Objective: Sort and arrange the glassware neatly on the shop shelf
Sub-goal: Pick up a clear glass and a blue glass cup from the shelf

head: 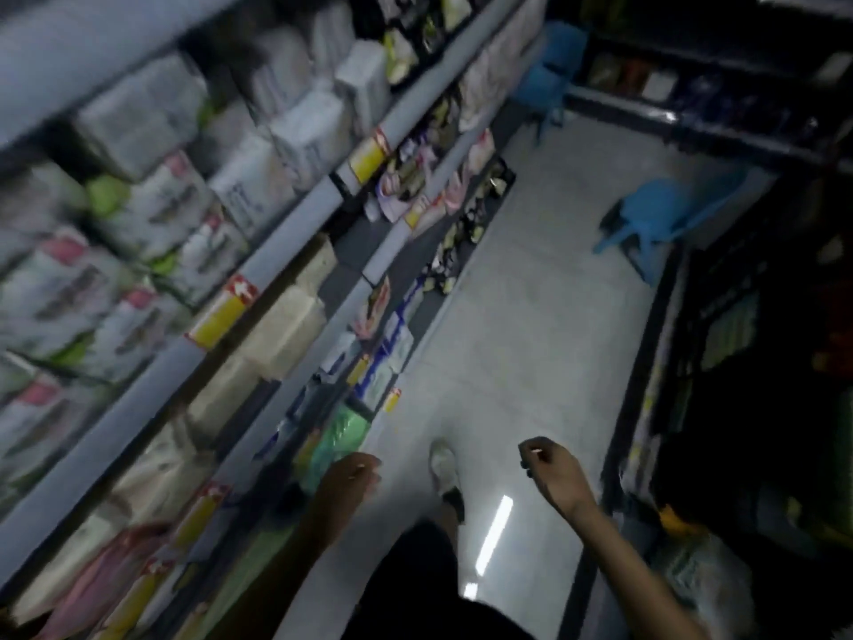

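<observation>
Fingers of left hand (353, 475) and right hand (549, 468) hang loosely curled, each grip empty.

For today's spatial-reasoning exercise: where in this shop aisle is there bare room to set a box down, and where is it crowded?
The pale floor is bare between the left shelves and the dark racks on the right, from the shoe up to the nearer blue stool. The left shelves are packed with packets; no free gap shows there.

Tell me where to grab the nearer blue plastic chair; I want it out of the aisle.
Probably the top edge of the backrest of the blue chair, from the open floor side: it seems upright, and that edge juts free.
</observation>
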Action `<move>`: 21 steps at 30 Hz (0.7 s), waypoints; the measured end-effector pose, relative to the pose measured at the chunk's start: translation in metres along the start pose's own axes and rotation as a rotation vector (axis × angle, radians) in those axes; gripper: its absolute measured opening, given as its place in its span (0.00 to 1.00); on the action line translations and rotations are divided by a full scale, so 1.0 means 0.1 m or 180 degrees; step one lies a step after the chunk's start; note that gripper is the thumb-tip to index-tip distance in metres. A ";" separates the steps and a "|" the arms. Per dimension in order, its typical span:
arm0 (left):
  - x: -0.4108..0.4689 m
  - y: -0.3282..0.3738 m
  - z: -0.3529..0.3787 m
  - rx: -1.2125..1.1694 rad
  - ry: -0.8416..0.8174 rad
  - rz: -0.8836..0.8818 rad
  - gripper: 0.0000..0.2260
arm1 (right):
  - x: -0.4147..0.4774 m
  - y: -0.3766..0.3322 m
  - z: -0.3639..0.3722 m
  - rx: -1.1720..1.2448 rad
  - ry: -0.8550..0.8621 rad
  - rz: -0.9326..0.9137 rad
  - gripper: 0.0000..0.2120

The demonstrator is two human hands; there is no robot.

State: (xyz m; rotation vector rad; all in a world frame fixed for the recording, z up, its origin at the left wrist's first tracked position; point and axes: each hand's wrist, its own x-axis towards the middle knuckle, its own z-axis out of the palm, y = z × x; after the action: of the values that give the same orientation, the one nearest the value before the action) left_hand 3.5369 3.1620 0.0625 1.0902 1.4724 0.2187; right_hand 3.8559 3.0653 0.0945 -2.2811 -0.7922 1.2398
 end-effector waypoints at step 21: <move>0.19 5.62 -0.97 0.1887 0.4209 0.3187 0.11 | 1.51 -5.90 -2.01 0.0065 -0.1096 -0.4631 0.08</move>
State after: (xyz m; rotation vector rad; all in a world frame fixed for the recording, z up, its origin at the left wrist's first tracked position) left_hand 3.7297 3.5219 0.4613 2.3660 1.9904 1.5028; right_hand 3.9288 3.5869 0.4600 -0.8589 -1.9645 0.8002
